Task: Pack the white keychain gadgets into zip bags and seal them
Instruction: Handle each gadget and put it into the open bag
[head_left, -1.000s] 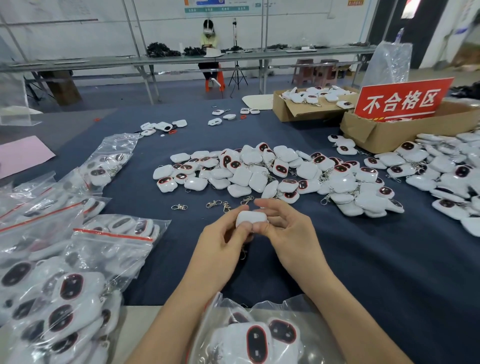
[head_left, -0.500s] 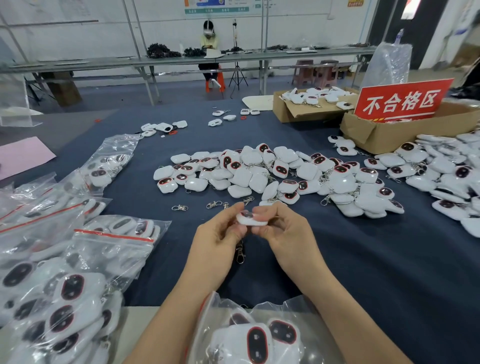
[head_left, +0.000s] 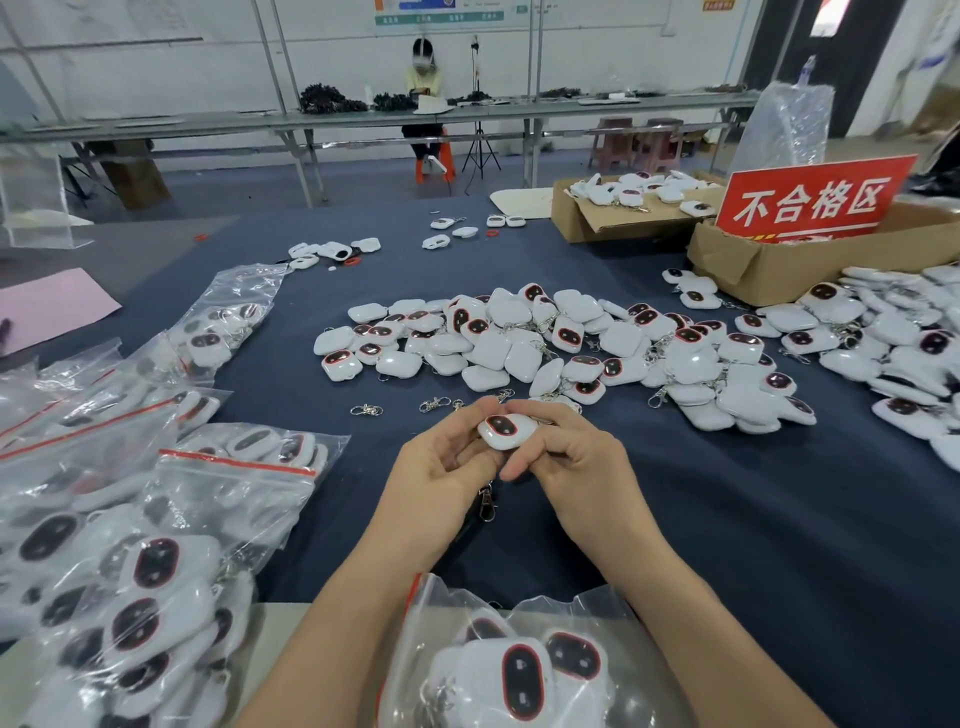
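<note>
White gadget (head_left: 506, 431) pinched by left hand (head_left: 441, 473) and right hand (head_left: 576, 467) | risk: dangling clasp (head_left: 487, 504) may snag on bag (head_left: 613, 613) mouth

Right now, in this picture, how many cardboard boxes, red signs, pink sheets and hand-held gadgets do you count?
cardboard boxes: 2
red sign: 1
pink sheet: 1
hand-held gadget: 1
Total: 5

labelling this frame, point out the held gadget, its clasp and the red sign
gadget (head_left: 508, 432), head view, front face
clasp (head_left: 486, 506), head view, metal hook
red sign (head_left: 811, 201), head view, its lettering
</note>
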